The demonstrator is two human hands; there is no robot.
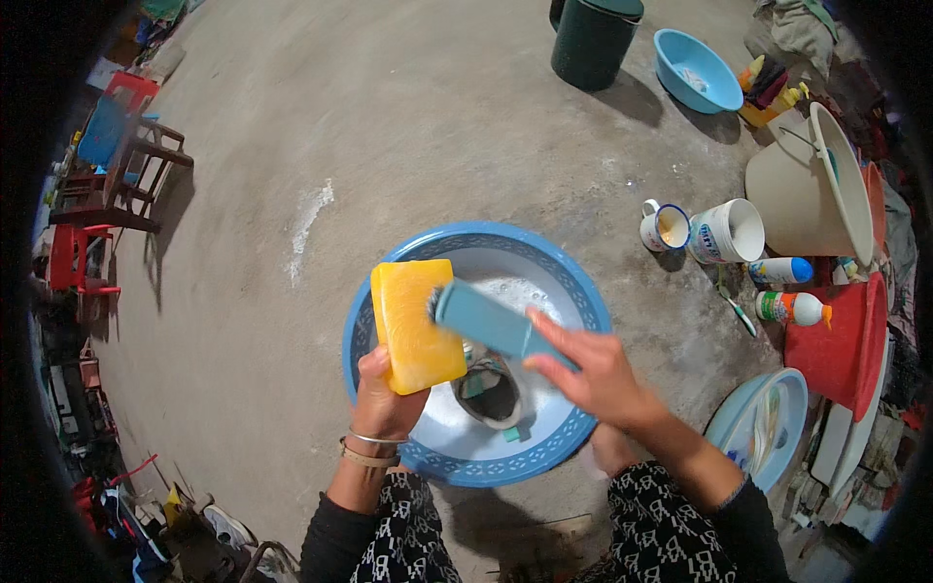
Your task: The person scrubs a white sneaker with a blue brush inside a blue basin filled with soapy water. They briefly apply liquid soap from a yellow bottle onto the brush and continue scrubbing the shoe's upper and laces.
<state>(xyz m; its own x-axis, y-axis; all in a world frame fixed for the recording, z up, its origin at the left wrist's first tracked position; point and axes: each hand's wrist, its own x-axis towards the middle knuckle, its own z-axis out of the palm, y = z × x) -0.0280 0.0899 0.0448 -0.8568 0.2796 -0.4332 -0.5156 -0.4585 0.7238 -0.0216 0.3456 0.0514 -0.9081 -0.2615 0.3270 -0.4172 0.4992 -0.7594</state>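
Observation:
My left hand [390,393] holds up a yellow bar of soap [419,324] over the left side of a blue plastic basin [503,470]. In my right hand [601,364] is the handle of a blue-grey scrubbing brush [485,317]; its dark bristles meet the right face of the bar, and the brush is slightly blurred. Below the two hands, a shoe [499,397] with a dark opening sits in sudsy water [539,291] in the basin. The bar and brush hide part of the shoe and the basin.
At right on the concrete floor [240,379] stand an enamel mug [649,232], a white tub [707,237], bottles [780,270], a green-and-white toothbrush [738,310], a beige bucket [783,189] and a red basin [824,350]. A dark green bin [594,47] stands beyond. Chairs [131,175] line the left.

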